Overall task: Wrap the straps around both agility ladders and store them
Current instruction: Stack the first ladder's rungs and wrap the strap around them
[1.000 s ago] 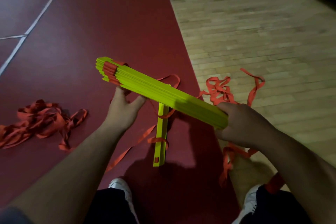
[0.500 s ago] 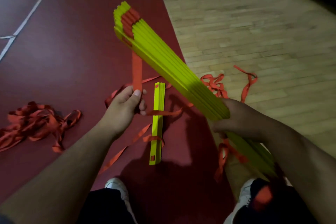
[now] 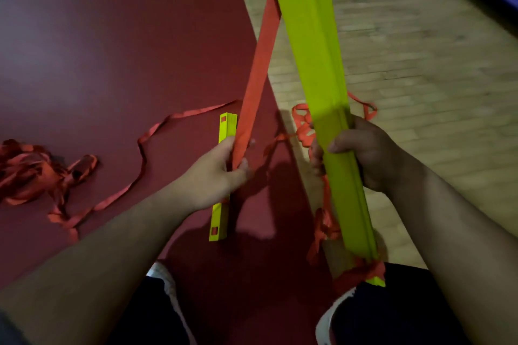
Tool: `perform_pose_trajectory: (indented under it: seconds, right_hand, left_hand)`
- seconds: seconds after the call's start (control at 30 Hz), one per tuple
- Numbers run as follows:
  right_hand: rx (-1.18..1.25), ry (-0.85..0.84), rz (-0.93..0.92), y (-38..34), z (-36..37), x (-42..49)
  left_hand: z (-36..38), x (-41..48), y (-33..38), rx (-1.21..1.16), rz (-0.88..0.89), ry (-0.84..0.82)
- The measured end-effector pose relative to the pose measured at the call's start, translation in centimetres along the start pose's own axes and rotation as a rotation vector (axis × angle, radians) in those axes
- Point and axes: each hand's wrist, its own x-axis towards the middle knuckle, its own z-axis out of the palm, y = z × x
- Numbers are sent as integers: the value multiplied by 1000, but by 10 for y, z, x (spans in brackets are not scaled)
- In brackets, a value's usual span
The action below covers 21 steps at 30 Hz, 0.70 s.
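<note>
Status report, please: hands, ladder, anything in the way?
Left hand grips orange strap, taut. Right hand grips yellow rung bundle, tilted steeply. Small rung stack on floor under left hand, strap tangle further left.

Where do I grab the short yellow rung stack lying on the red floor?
Probably from above, pinching across the narrow width of the short rung stack at its bare near end. It lies flat and long, and the left hand holding the strap covers its middle.
</note>
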Motion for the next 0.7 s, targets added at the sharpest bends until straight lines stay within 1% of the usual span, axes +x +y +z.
perform_pose_trajectory:
  seconds: [0.07,0.13,0.2,0.23,0.27,0.3,0.37,0.4,0.5,0.57,0.63,0.7]
  right_hand:
    - [25,7,-26,-1,-1,0]
    - [32,27,-41,-2,-1,1]
    - [20,67,-49,-4,-7,2]
    - [22,82,-51,-5,-10,2]
    - [39,87,-47,-5,-13,1]
    - [75,80,-41,-5,-15,0]
    - [178,23,-26,-5,-17,-2]
    - [228,-20,-21,-3,-17,-3]
    - [297,-179,-17,-1,-16,-6]
    - [277,-280,-30,-1,-14,-6]
    - [255,-343,-45,-2,-12,-8]
    - [243,-376,-42,-1,-7,-7]
  left_hand:
    - [15,0,0,82,50,16]
    - [28,-2,0,152,184,106]
    - [35,-3,4,119,338,181]
    - [37,-3,8,116,366,188]
    - [36,-2,11,154,363,157]
    - [36,-2,13,248,356,84]
    - [36,-3,11,476,359,-77]
    - [37,-3,10,539,371,-124]
    - [46,-4,7,603,413,-239]
    - [55,-3,7,633,361,-311]
    - [68,-2,9,675,309,-392]
    - [80,-3,12,671,314,-464]
